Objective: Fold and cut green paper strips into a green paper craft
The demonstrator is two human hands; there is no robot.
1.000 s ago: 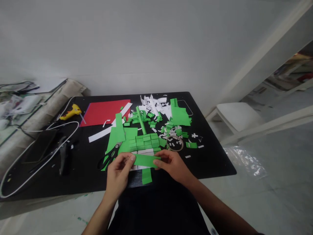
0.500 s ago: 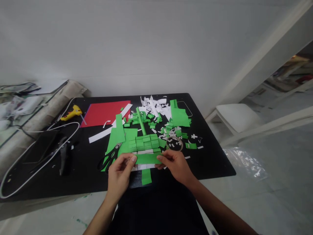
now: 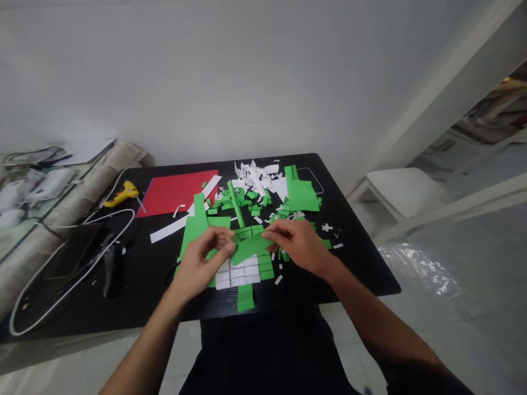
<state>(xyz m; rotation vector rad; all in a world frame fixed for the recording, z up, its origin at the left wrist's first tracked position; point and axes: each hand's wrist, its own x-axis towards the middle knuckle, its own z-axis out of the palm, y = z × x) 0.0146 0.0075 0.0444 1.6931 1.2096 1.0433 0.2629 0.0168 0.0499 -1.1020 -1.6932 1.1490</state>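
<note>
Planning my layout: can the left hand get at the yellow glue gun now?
Probably: only flat paper seems between the left hand and glue gun, though that hand appears to touch a green strip.

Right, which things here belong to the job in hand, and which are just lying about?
Seemingly in use:
held green strip
white gridded sheet

Probably just lying about:
red sheet
yellow glue gun
clear plastic on the floor

a paper strip [image 3: 248, 249] lies apparently over the paper grid [image 3: 237, 274], scraps [image 3: 254, 210] behind it, the glue gun [image 3: 127, 192] back left.
</note>
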